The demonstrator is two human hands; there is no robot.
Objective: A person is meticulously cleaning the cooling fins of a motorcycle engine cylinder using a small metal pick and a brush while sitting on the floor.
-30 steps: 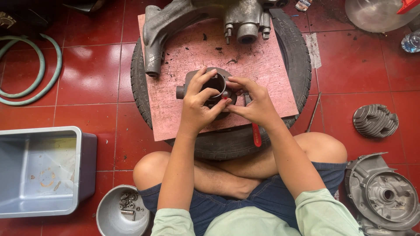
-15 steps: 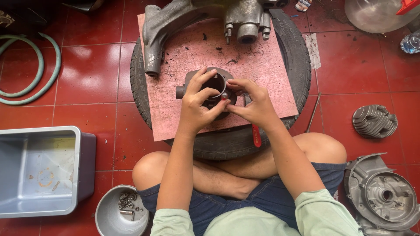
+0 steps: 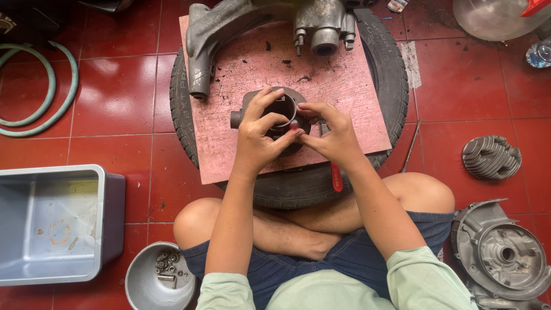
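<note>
Both hands meet over a dark grey round metal engine cylinder (image 3: 275,117) that stands bore-up on a worn pinkish-red wooden board (image 3: 344,86), itself laid flat across a black rubber tyre (image 3: 321,183) on the red tiled floor (image 3: 115,103). The left hand (image 3: 258,138) is curled around the cylinder's near-left side, its fingers hooked over the rim and into the open bore, thumb pressed toward the middle. The right hand (image 3: 330,135) comes in from the right, its fingers bent and pinched close together at the rim, meeting the left thumb at a small reddish spot; whether they hold a small part there I cannot tell. The cylinder's axis runs straight up toward the camera, with a short stub pipe sticking out on its left side, so the opening lies directly under the fingertips, and both hands are equally near. Beyond it on the board lies a large grey cast engine casing (image 3: 258,28). A red-handled tool (image 3: 336,178) rests on the tyre beneath the right wrist. Around the seated person stand a grey plastic tub (image 3: 86,229), a round metal bowl of small bolts (image 3: 155,281), a finned grey cylinder head (image 3: 491,156), a round cast cover (image 3: 502,252) and a green hose (image 3: 51,92).
</note>
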